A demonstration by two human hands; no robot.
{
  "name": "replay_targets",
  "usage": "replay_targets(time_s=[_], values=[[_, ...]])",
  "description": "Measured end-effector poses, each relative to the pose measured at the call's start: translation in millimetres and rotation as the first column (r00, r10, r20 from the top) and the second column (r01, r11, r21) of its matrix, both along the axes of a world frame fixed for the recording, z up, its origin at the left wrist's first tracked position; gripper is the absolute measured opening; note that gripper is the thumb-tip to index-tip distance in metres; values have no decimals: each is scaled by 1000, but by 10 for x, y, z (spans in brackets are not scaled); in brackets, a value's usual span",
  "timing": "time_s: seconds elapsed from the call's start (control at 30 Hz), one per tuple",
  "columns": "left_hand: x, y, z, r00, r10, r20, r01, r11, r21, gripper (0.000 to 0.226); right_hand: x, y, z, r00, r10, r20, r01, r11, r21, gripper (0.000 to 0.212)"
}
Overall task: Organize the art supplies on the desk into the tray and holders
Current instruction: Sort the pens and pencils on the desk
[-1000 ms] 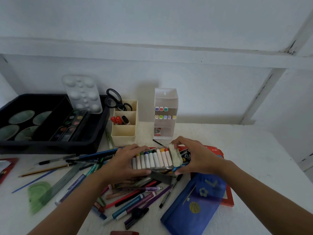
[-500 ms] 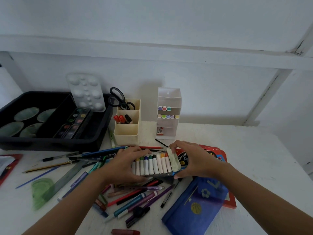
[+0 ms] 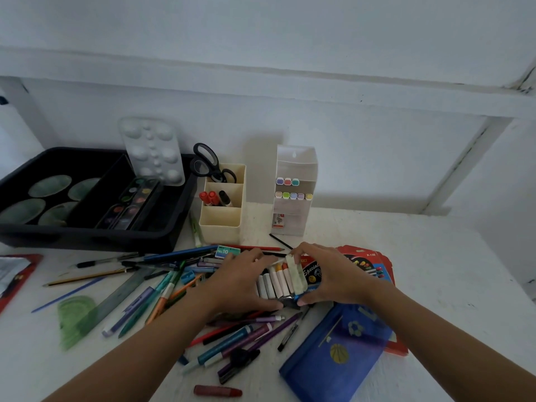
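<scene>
Between the two hands, head view: the box of colour sticks [image 3: 278, 281] is held just above the loose pile of pens and pencils [image 3: 174, 288]. The left hand [image 3: 240, 281] lies over its left part with fingers curled across the far edge. The right hand [image 3: 333, 278] grips the right end, fingertips on the far edge and thumb on the near edge.

Progress, judged from the layout:
- Done: beyond the grip and to its left, the black tray [image 3: 87, 237] holds the watercolour sets [image 3: 130, 204] and a white palette [image 3: 152, 150]. Directly beyond the grip, the cream holder [image 3: 222, 224] carries scissors [image 3: 207, 166] and a few markers. The clear holder [image 3: 294, 224] carries two rows of markers.
- Left: the pile under and left of the grip, the ruler [image 3: 121, 294], the green protractor [image 3: 77, 314], the staples box [image 3: 228, 251], the blue pouch [image 3: 339, 352] near the right forearm, and the red crayon [image 3: 217, 390]. The task appears to be in an early-to-middle stage.

Change from the earlier frames: the left hand has slid rightward over the box, so fewer sticks show. The box sits lower, nearer the pile. The tray and holder contents match.
</scene>
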State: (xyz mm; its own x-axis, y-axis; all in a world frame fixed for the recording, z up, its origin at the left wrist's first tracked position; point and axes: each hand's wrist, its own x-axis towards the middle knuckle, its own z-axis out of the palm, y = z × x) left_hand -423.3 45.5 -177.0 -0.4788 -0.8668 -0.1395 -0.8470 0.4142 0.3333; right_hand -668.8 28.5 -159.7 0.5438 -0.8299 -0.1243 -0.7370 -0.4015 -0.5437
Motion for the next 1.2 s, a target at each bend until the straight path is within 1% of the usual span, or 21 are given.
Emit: replay_targets(time_s=[0.07, 0.2, 0.3, 0.43, 0.6, 0.73, 0.83, 0.9, 0.97, 1.03, 1.13, 1.2], values=[[-65, -32, -17, 1000, -4, -13, 4, 1000, -11, 92, -6, -13, -3, 1000, -1, -1, 1, 1000, 8, 69], [-68, -83, -51, 997, -16, -79, 21, 997, 69, 89, -45, -38, -4, 1000, 3, -19, -3, 999, 33, 69], [-37, -92, -66, 994, -32, -101, 41, 996, 83, 88, -55, -49, 10, 999, 16, -30, -14, 999, 51, 69], [-45, -84, -60, 994, -24, -108, 31, 997, 69, 86, -60, -49, 18, 999, 31, -34, -29, 999, 42, 70], [-87, -67, -56, 993, 6, -116, 1, 998, 59, 84, -33, -50, 18, 1000, 7, -5, -6, 1000, 28, 68], [-103, -87, -57, 994, -24, -110, 35, 994, 105, 87, 11, -63, -33, 998, 46, -47, -45, 999, 23, 71], [-115, -88, -69, 983, 28, -182, -11, 995, 96, 90, 30, -77, -18, 998, 50, -35, -51, 999, -5, 68], [-100, -88, -92, 974, 44, -221, -26, 996, 83, 98, 42, -87, -10, 999, 46, -25, -47, 999, -13, 67], [-62, -80, -93, 983, 32, -181, -19, 997, 70, 106, 52, -82, -21, 998, 47, -29, -47, 999, -3, 69], [10, -30, -66, 994, 28, -107, -23, 999, 43, 108, 49, -74, -49, 999, 42, -27, -41, 999, 4, 70], [179, 81, -51, 997, 57, -43, -58, 998, -15, 104, 53, -64, -47, 999, 37, -8, -37, 999, 7, 68], [270, 122, -71, 995, 74, -61, -75, 997, -25, 96, 66, -61, -39, 999, 33, 7, -33, 999, 14, 67]])
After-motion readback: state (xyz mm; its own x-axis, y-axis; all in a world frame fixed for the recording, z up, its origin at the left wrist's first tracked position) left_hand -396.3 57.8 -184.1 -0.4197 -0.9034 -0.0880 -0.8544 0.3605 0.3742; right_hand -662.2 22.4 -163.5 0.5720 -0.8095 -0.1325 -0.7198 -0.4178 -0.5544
